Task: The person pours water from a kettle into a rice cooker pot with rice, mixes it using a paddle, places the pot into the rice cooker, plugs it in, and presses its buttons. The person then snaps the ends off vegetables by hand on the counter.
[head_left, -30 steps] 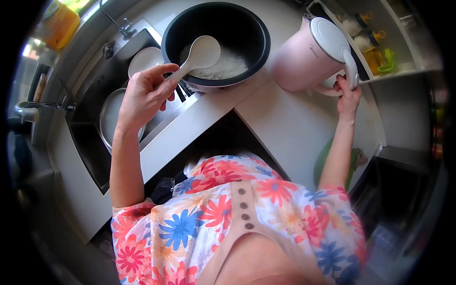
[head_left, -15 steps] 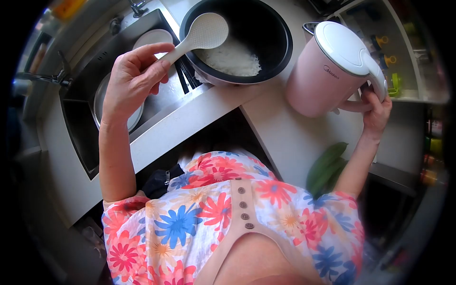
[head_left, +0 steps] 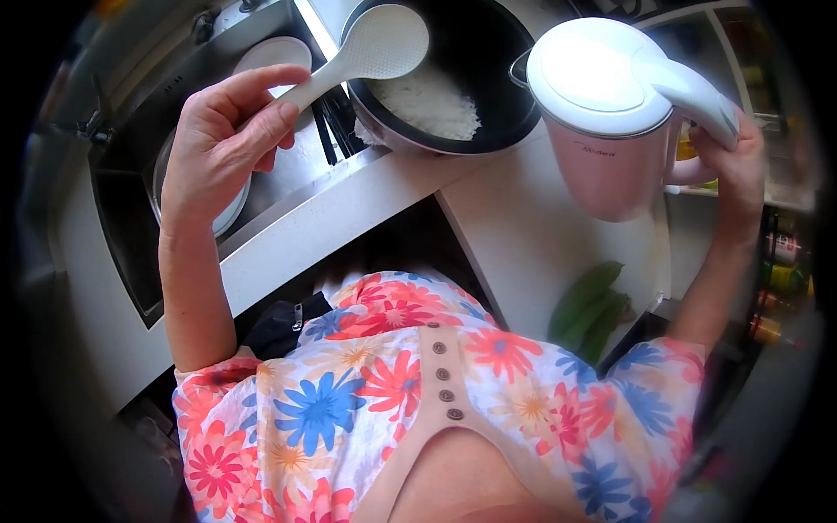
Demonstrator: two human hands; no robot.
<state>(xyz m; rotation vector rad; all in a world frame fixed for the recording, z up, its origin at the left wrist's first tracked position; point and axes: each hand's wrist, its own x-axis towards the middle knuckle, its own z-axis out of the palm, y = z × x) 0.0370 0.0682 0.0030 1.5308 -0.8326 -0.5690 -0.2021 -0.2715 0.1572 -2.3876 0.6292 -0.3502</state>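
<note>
Between the thumb and fingers of my left hand (head_left: 228, 144) is the handle of a white rice paddle (head_left: 384, 44). Its dimpled head hangs over the near left rim of a dark cooking pot (head_left: 514, 122). White rice (head_left: 432, 103) lies on the pot's bottom. My right hand (head_left: 732, 166) is closed round the handle of a pink electric kettle (head_left: 602, 166) with a white lid. The kettle is raised over the counter, right of the pot, its spout side close to the pot's rim. Its lid is shut.
A steel sink (head_left: 131, 244) with plates (head_left: 277, 54) in it is at the left. Dark chopsticks (head_left: 336, 131) lie between sink and pot. Green vegetables (head_left: 588, 309) rest on the white counter (head_left: 514, 227) near my body. Bottles (head_left: 780, 279) stand at the far right.
My right hand has lifted the kettle up, and it now appears larger and nearer the pot's rim. My left hand with the rice paddle has shifted slightly. The view has moved a little.
</note>
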